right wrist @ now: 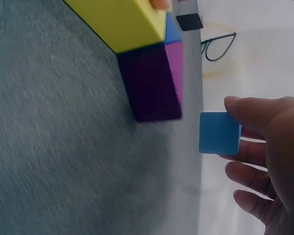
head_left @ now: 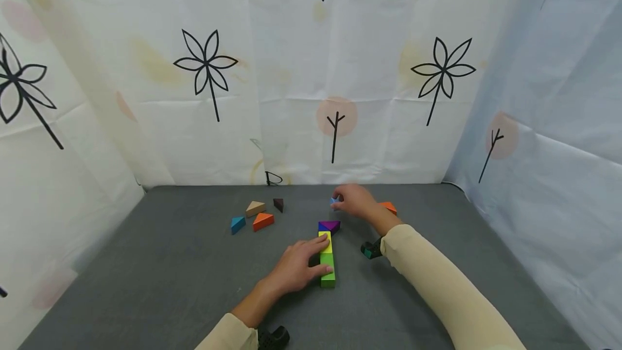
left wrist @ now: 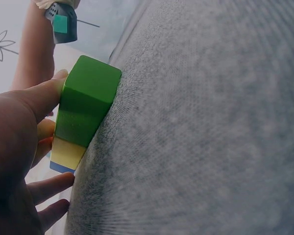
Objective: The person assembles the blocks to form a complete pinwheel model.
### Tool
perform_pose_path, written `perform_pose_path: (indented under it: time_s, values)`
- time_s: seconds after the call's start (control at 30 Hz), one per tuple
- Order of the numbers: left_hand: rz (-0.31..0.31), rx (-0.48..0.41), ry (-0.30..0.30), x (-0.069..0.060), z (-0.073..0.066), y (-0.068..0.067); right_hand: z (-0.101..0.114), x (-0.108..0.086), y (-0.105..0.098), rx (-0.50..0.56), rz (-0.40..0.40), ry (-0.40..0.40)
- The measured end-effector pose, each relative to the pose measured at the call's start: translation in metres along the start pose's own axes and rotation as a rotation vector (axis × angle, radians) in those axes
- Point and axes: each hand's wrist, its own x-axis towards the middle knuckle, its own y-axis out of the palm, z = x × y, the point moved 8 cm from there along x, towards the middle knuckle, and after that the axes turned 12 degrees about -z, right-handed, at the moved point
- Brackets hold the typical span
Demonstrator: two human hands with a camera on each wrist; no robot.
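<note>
In the head view, a light green block (head_left: 328, 277), a yellow block (head_left: 324, 248), and a blue triangular block (head_left: 323, 227) beside a purple one (head_left: 332, 226) form a row running away from me. My left hand (head_left: 293, 270) rests on that row, its thumb on the green block and a finger on the yellow one; the fingers are extended and spread. Beyond the row's far end, my right hand (head_left: 358, 202) pinches a light blue block (right wrist: 218, 133) between thumb and fingers. The right wrist view shows this block's square face, apart from the purple block.
Left of the row lie a blue triangular block (head_left: 237, 224), an orange one (head_left: 263, 221), a tan one (head_left: 255, 209) and a dark brown one (head_left: 278, 204). Another orange block (head_left: 389, 208) is partly hidden behind my right forearm. Patterned white cloth (head_left: 291, 69) encloses the grey table (head_left: 184, 263).
</note>
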Motion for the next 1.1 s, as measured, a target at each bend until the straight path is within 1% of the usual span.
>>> perform_pose_path:
  time_s: [0.17,0.23,0.5,0.77,0.9,1.0,1.1]
  values:
    - [-0.004,0.004,0.003,0.0,0.0,0.0,0.008,-0.002,0.01,-0.01,0.01,-0.021]
    - [-0.004,0.005,0.005,0.0,-0.001,-0.001,0.011,-0.003,0.013,-0.003,0.013,-0.018]
    - [-0.006,-0.002,0.009,0.0,-0.001,-0.001,0.017,0.001,0.023,0.017,0.015,0.015]
    - [-0.017,-0.002,0.026,-0.001,-0.003,-0.001,0.018,0.002,0.033,0.037,0.054,0.049]
    - [-0.024,-0.005,0.035,-0.001,-0.004,-0.002,0.018,0.0,0.035,0.036,0.088,0.057]
    - [-0.027,-0.009,0.046,-0.002,-0.004,-0.002,0.018,-0.001,0.036,0.056,0.107,0.073]
    - [-0.031,-0.015,0.057,-0.003,-0.003,-0.002,0.016,-0.002,0.037,0.096,0.108,0.096]
